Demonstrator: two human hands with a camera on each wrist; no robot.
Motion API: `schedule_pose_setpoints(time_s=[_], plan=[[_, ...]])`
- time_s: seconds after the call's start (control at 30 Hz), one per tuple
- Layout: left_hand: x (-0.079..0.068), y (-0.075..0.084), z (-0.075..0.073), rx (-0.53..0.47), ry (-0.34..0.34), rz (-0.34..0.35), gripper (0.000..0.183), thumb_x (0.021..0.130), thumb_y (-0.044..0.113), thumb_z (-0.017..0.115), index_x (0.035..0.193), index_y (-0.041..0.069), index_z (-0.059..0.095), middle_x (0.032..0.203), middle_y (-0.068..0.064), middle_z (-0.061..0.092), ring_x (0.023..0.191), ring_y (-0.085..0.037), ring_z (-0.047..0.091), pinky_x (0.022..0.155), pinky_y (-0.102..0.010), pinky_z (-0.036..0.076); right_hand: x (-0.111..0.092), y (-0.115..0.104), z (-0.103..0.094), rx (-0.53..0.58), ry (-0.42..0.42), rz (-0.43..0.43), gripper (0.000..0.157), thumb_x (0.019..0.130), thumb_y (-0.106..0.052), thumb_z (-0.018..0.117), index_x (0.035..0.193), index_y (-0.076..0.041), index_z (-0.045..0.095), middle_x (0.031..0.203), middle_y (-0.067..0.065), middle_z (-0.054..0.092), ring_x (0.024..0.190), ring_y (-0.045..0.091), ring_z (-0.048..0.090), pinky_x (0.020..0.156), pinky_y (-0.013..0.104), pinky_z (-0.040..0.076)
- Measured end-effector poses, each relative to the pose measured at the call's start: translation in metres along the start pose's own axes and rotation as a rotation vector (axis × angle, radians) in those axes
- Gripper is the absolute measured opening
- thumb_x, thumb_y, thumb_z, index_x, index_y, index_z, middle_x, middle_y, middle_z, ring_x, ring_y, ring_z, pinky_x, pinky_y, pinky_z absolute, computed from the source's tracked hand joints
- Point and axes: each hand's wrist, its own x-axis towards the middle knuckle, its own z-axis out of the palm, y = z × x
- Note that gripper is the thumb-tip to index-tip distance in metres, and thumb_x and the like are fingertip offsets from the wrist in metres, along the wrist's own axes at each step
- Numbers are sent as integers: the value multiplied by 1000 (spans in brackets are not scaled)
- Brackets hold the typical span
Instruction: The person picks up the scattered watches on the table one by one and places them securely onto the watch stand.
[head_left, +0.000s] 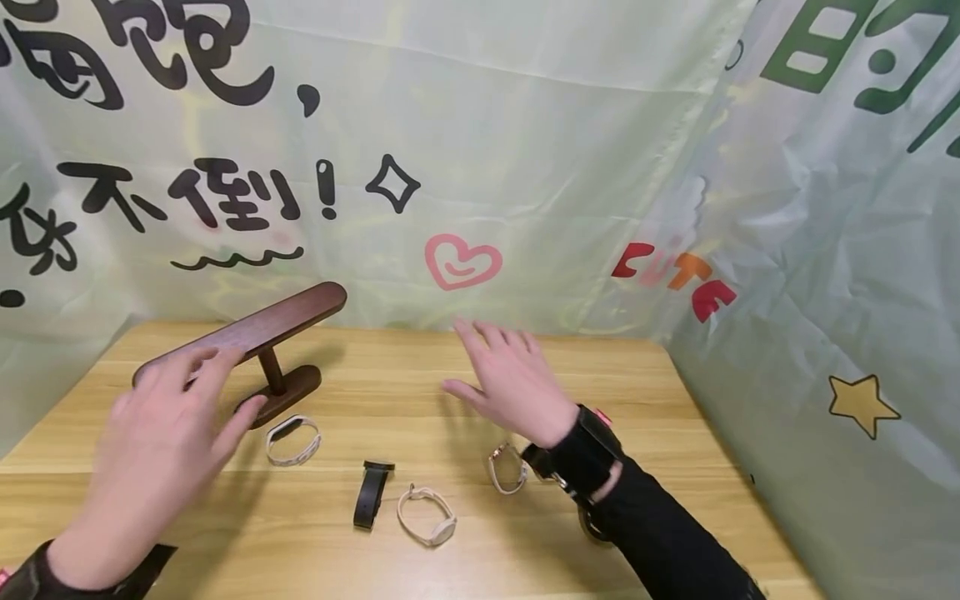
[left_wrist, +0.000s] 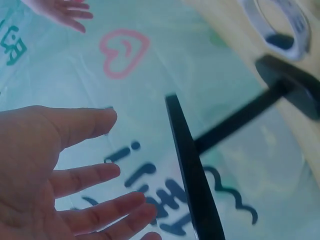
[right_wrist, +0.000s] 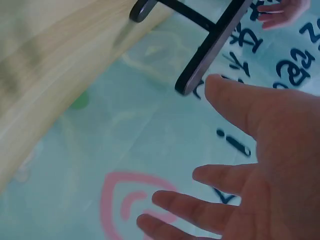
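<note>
A dark brown wooden T-shaped stand (head_left: 277, 323), with a long flat bar on a post, stands at the back left of the table. Near the front of its bar is my left hand (head_left: 168, 421), fingers spread and slightly bent; the left wrist view shows a gap between fingertips and bar. My right hand (head_left: 513, 375) hovers over the table's middle with straight fingers, holding nothing. In front of the stand lies a white fitness band (head_left: 294, 442). A black-strapped watch (head_left: 371, 493) and a cream-strapped watch (head_left: 427, 517) lie nearer to me.
Below my right wrist is a small white-strapped watch (head_left: 507, 468). Another dark round item (head_left: 592, 525) is mostly hidden under the right forearm. A printed cloth (head_left: 525, 167) hangs behind the wooden table (head_left: 390, 358) and along its sides.
</note>
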Motion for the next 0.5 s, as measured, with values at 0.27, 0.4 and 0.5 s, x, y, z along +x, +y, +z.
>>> schedule_pose_setpoints(time_s=[0.27, 0.4, 0.5], plan=[[-4, -35, -12, 38, 59, -57, 60, 99, 55, 62, 133, 6, 65, 116, -30, 64, 90, -55, 62, 60, -71, 46, 69, -38, 6, -57, -47, -69, 76, 105, -55, 65, 165, -14, 43, 145, 10, 68, 131, 31, 67, 113, 53, 55], [-8, -50, -16, 26, 15, -135, 58, 92, 39, 80, 133, 2, 64, 118, -35, 60, 91, -59, 58, 62, -73, 44, 98, -54, 15, -70, -60, -70, 74, 105, -54, 65, 164, -16, 44, 144, 7, 68, 127, 27, 70, 107, 48, 58], [-9, -58, -19, 30, -40, -195, 68, 80, 19, 91, 138, -3, 62, 118, -39, 57, 94, -60, 57, 67, -74, 44, 115, -65, 22, -65, -57, -64, 72, 105, -52, 66, 163, -16, 45, 143, 6, 69, 124, 24, 71, 104, 45, 60]])
